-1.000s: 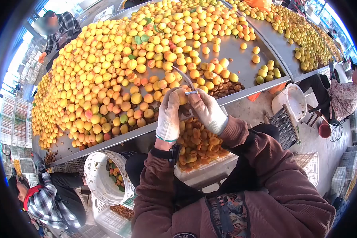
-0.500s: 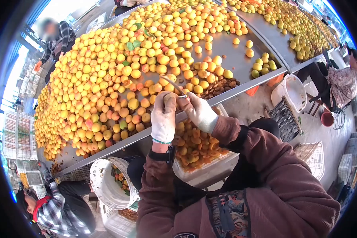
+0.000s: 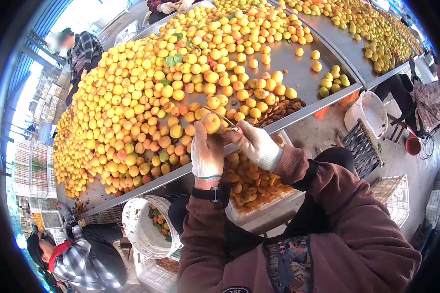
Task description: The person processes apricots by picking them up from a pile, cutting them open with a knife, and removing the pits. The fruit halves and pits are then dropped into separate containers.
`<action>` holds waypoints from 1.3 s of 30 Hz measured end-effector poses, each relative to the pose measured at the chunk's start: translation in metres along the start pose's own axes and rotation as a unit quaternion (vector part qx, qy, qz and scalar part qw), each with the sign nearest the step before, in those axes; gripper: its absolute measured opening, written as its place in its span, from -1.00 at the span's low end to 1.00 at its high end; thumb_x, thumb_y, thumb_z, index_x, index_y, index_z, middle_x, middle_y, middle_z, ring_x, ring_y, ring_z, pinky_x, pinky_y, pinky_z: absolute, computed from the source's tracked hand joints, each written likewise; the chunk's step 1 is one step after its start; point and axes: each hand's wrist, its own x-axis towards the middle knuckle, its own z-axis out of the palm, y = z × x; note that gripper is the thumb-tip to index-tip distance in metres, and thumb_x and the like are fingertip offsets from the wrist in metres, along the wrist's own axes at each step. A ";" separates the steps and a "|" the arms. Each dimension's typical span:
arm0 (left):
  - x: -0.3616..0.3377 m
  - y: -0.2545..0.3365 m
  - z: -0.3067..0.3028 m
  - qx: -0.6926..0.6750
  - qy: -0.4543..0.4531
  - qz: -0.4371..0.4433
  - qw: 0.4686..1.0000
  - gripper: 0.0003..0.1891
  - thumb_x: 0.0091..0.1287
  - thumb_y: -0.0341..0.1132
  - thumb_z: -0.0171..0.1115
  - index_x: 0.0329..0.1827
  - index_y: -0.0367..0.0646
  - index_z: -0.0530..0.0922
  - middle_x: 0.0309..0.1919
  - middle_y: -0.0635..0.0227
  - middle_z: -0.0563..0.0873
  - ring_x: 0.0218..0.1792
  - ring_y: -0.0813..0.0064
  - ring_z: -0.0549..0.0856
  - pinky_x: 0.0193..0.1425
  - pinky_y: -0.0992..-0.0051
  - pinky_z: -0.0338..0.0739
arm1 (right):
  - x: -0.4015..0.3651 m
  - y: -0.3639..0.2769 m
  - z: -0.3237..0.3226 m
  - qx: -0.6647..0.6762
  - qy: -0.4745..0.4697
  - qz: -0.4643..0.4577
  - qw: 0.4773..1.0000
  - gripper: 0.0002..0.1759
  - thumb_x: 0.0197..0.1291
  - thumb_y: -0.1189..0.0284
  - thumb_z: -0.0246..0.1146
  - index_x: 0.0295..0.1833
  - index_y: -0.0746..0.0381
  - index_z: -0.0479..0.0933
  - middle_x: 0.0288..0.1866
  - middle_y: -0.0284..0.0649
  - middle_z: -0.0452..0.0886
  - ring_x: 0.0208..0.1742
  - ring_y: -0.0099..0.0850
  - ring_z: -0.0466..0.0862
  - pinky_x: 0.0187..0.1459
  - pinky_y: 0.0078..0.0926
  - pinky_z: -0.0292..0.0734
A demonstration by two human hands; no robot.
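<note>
My left hand (image 3: 208, 152), in a white glove with stained fingers, holds an orange-yellow apricot (image 3: 210, 123) upright between its fingers at the table's near edge. Just right of it, my gloved right hand (image 3: 257, 142) is closed round the handle of a small tool with a thin curved blade (image 3: 220, 115). The blade lies close against the apricot. Under both hands is a white crate (image 3: 283, 202) with orange apricot halves (image 3: 252, 183). Beyond them, whole apricots (image 3: 132, 102) cover the metal table (image 3: 291, 63), and a heap of brown pits (image 3: 277, 110) lies near the rim.
A white bucket (image 3: 141, 229) with some fruit stands at the lower left. Co-workers sit at the lower left (image 3: 83, 259), upper left (image 3: 85, 51) and right (image 3: 425, 100). At the right are another white bucket (image 3: 367, 115), a dark woven basket (image 3: 361, 149) and a white crate (image 3: 393, 198).
A whole apricot now shows in my left hand, where none was clearly visible before. The whole view has shifted slightly, and the blade now lies by the fruit.
</note>
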 end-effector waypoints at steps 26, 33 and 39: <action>-0.003 -0.007 0.009 0.016 -0.056 -0.066 0.996 -0.59 0.50 -0.15 0.16 0.22 -0.29 0.47 0.07 0.30 0.62 -0.04 0.51 0.61 0.03 0.50 0.54 | -0.009 -0.011 -0.007 -0.119 0.017 0.004 0.993 -0.60 0.39 0.11 0.16 -0.10 0.26 0.33 -0.43 0.10 0.59 -0.31 0.15 0.63 -0.35 -0.06 0.52; -0.001 0.005 0.011 0.586 0.013 0.227 0.778 -0.76 0.38 -0.34 0.26 0.01 -0.30 0.59 -0.15 0.38 0.68 -0.13 0.57 0.65 -0.06 0.55 0.55 | -0.006 0.001 -0.007 -0.150 -0.009 0.024 0.988 -0.69 0.37 0.24 0.18 -0.14 0.27 0.31 -0.51 0.08 0.56 -0.36 0.13 0.63 -0.37 -0.03 0.51; -0.008 0.003 0.013 0.009 -0.021 -0.035 0.999 -0.62 0.40 -0.43 0.20 0.26 -0.22 0.43 0.02 0.25 0.64 -0.01 0.42 0.68 -0.06 0.39 0.70 | -0.009 0.009 -0.001 -0.137 0.006 -0.001 0.991 -0.71 0.37 0.28 0.17 -0.11 0.30 0.34 -0.44 0.09 0.60 -0.33 0.12 0.64 -0.35 -0.08 0.53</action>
